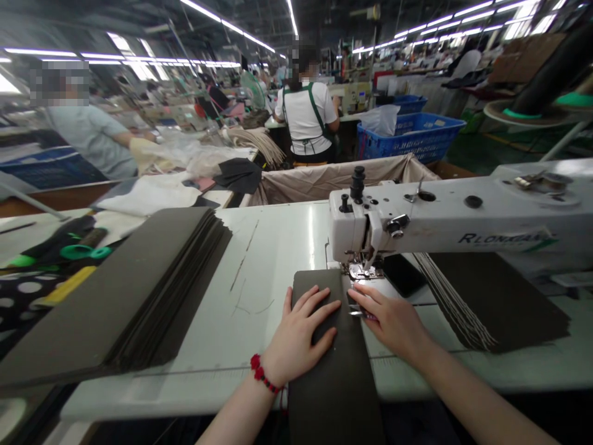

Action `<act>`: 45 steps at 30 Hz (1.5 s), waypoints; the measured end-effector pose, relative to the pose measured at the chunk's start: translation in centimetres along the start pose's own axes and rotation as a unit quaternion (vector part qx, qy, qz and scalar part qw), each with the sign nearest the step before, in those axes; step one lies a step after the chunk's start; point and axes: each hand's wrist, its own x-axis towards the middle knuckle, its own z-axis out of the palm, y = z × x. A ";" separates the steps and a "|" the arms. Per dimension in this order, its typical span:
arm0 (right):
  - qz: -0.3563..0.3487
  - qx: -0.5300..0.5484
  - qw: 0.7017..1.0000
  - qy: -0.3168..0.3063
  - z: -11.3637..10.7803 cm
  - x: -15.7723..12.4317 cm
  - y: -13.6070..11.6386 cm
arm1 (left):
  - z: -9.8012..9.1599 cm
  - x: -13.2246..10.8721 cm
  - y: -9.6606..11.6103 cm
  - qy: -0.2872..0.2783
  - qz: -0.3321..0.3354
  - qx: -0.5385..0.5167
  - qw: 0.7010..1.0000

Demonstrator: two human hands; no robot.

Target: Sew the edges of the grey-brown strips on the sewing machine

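A long dark fabric strip (336,377) lies on the white sewing table (273,259), its far end under the presser foot (360,271) of a white sewing machine (445,219). My left hand (301,337) lies flat on the strip with fingers spread, a red bead bracelet on its wrist. My right hand (393,318) rests at the strip's right edge just before the presser foot, fingers stretched forward and pressing down. Neither hand grips anything.
A tall stack of dark strips (125,290) sits at the left, another fanned stack (491,300) under the machine arm at right. A cloth-lined bin (333,176) stands behind the table. Two people work farther back, near blue crates (417,133).
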 end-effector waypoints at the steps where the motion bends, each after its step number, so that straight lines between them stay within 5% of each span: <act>1: -0.001 -0.001 1.000 0.000 0.0 0.0 0.0 | 0.0 0.0 0.0 0.005 -0.001 -0.002 1.000; 45: 0.010 0.002 1.000 -0.005 0.2 -0.1 0.1 | 0.2 0.0 -0.3 0.012 -0.021 -0.023 0.999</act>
